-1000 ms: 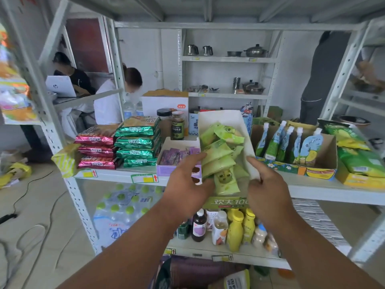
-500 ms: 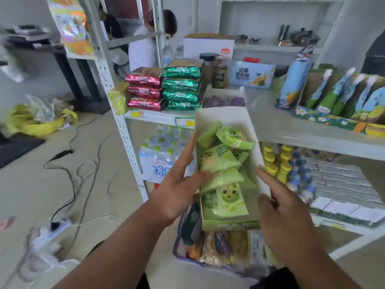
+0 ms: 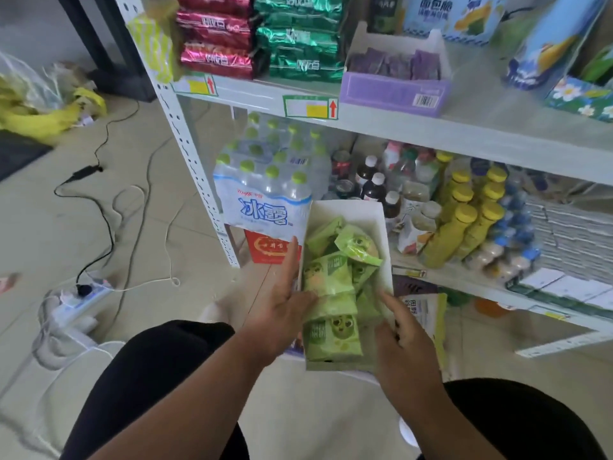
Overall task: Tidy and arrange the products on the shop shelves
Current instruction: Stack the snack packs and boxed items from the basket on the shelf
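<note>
Overhead, the white shelf unit (image 3: 431, 127) fills the upper right; its perforated upright (image 3: 195, 167) runs down to the tiled floor (image 3: 149, 227).

Upper shelf: red packs (image 3: 215, 38) stacked beside green packs (image 3: 300, 44), then a purple tray (image 3: 394, 88) of dark sachets, then a blue box (image 3: 447, 18). Two price tags with red arrows on the shelf edge.

Lower shelf: shrink-wrapped water pack (image 3: 265, 190) at the left end, dark bottles (image 3: 371, 180) behind, yellow bottles (image 3: 464, 224) in a cluster, blue-capped bottles just right of them. Red carton (image 3: 268, 249) on the floor under the water pack.

Floor, left: yellow bags (image 3: 36, 111), black cable (image 3: 99, 194), power strip (image 3: 79, 300) with white cord.

White box (image 3: 378, 227) of green packets (image 3: 328, 277) is held low in front of the lower shelf, above the knees in black trousers (image 3: 149, 376). It blocks part of the lower shelf front and a packet (image 3: 428, 313) lying below.

Left hand (image 3: 282, 303): fingers straight along the box's left wall, thumb lying on a green packet. Right hand (image 3: 398, 336): forefinger straight, tip on the packets at the box's right side; the other fingers curl at the right wall. Whether they grip it, cannot tell.
</note>
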### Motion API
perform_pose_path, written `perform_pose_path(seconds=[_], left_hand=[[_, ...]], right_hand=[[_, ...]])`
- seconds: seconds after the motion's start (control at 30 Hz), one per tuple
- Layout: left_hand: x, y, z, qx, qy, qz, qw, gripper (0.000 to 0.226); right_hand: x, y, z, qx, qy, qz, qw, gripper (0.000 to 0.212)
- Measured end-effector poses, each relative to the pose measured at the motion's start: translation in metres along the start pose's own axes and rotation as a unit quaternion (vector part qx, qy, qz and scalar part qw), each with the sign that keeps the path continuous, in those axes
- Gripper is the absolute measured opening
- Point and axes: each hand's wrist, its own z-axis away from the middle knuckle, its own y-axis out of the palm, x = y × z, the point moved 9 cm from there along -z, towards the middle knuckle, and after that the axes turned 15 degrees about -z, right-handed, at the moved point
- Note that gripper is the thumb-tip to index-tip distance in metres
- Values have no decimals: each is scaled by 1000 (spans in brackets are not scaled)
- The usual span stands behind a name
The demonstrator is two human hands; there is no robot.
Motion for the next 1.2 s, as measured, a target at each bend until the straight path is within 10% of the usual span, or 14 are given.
perform_pose_path(seconds=[0.63, 1.2], left_hand=[[53, 43, -106, 136, -27, 103, 985, 113], [73, 23, -118, 94, -75, 111, 987, 99]], right_hand=[[-7, -1, -161, -46, -127, 165, 977, 52], [23, -1, -163, -135, -273, 191, 933, 28]])
